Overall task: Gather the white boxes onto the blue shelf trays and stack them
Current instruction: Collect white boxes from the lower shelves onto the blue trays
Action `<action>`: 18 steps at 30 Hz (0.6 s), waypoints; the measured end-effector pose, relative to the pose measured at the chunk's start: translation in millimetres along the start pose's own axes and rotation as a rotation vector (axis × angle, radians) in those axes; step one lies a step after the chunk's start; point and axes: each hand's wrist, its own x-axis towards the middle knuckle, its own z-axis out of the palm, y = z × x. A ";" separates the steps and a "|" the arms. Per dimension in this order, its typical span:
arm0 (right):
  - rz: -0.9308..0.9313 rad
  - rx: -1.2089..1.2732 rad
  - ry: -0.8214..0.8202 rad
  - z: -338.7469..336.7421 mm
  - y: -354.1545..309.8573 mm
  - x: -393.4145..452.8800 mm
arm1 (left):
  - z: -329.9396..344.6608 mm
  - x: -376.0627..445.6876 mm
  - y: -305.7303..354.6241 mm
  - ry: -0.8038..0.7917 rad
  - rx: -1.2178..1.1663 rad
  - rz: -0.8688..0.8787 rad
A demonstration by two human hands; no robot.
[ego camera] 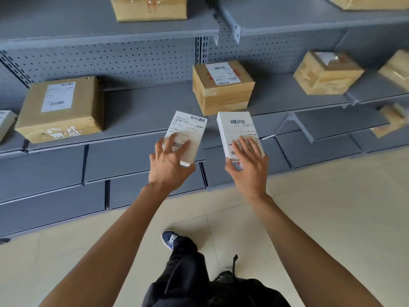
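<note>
Each hand carries one white box in front of the blue-grey shelving. The left hand [169, 161] grips the near end of the left white box [187, 135], fingers spread over its labelled top and the thumb apparently underneath. The right hand [249, 165] holds the right white box [239, 132] the same way, fingers over the label and the thumb at the near left corner. Both boxes are in the air, not resting on anything.

Each box runs lengthwise away from its hand, toward the shelf, the left one leaning a little to the right at its far end. The two lie side by side, apart, with a narrow gap between them.

The middle shelf tray [141, 114] lies just beyond the far ends of the boxes, its front edge roughly beneath them. Directly ahead of the right hand sits a brown carton [222, 87], so that box would probably meet it if pushed straight in. Ahead and to the left of the left hand the tray is bare up to the large brown carton [60, 107] well off to the left. That stretch looks like the open room for setting one box down flat and laying the other on top; the left hand is nearer to it.
</note>
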 end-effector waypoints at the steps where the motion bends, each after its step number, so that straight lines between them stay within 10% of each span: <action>1: 0.011 -0.009 0.018 -13.9 7.8 -4.4 | -1.0 -4.5 15.2 0.002 -0.007 0.017; 18: 0.214 -0.214 0.334 -196.7 133.0 -38.4 | -22.9 5.9 221.6 0.017 -0.154 0.393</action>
